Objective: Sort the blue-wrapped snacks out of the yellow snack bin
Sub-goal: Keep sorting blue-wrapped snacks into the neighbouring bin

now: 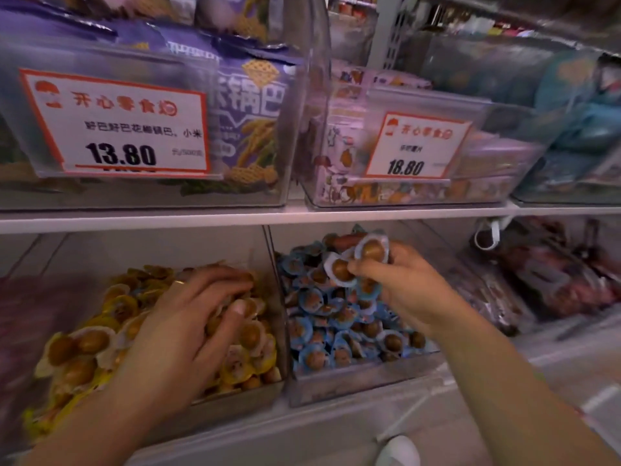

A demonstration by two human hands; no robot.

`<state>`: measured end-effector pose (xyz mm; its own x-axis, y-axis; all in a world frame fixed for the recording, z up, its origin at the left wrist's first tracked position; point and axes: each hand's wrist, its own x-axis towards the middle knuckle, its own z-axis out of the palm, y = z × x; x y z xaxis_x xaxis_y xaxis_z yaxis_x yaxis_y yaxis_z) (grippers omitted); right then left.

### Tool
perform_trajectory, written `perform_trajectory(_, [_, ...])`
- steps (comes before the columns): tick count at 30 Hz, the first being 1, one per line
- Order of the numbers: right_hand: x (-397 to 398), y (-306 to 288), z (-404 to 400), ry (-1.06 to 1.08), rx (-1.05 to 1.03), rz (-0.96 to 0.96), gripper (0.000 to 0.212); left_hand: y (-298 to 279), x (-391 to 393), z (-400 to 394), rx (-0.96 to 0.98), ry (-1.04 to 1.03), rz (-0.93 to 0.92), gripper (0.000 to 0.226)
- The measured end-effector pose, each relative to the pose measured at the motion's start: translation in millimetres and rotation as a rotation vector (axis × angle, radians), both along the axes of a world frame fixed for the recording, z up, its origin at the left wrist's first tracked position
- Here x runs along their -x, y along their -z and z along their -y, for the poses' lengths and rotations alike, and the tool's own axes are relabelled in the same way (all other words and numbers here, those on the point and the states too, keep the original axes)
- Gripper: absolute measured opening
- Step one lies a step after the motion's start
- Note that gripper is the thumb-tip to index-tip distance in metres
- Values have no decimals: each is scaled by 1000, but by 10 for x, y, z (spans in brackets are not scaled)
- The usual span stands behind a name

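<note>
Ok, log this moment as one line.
left hand: digging in yellow snack bin | right hand: holding blue-wrapped snacks over blue snack bin

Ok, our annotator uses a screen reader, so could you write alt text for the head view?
A person's right hand pinches blue-wrapped snacks above the blue snack bin, while the left hand digs into the yellow snack bin beside it. On the shelf above stand clear bins with price cards reading 13.80 and 18.80.
</note>
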<state>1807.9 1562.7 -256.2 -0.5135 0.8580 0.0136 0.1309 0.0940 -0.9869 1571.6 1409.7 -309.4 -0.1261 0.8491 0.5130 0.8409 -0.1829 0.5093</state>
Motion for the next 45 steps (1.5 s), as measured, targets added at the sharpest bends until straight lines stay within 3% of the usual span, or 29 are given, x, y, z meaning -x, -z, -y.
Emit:
perform_trajectory(3, [-428, 43, -227, -208, -78, 364, 23, 59, 141, -9, 176, -31, -97, 50])
perform_trajectory(5, [-582, 115, -299, -204, -53, 469, 28, 89, 207, 5, 288, -32, -160, 56])
perform_trajectory(8, [-565, 211, -335, 72, -188, 386, 12, 127, 285, 19, 411, -11, -238, 60])
perform_trajectory(12, [-341, 177, -231, 289, -401, 208, 30, 127, 396, 100, 407, 5, -252, 47])
perform_trajectory(15, [-31, 78, 54, 279, -583, 135, 27, 74, 475, 227, 370, -49, -267, 39])
perform_trajectory(18, [416, -49, 509, 110, -723, 111, 16, 91, 553, 371, 389, -101, -306, 46])
perform_trajectory(23, [1621, -12, 652, -416, -600, 499, 26, 144, 624, 487, 382, -123, -299, 46])
perform_trajectory(26, [2413, 170, 446, -540, -614, 719, 26, 190, 608, 503, 377, -146, -297, 45])
perform_trajectory(29, [2940, 441, 296, -642, -584, 795, 25, 254, 596, 503, 387, -174, -296, 48])
perform_trajectory(35, [3289, 847, 228, -694, -478, 947, 66, 264, 550, 482, 512, -181, -250, 54])
perform_trajectory(39, [3326, 740, 103, -769, -469, 1117, 76, 320, 501, 535, 536, -169, -222, 72])
perform_trajectory(41, [3344, 709, 109, -792, -434, 1148, 69, 316, 493, 560, 572, -153, -221, 79])
perform_trajectory(45, [3401, 677, 136, -759, -330, 1114, 73, 283, 533, 547, 609, -115, -147, 62])
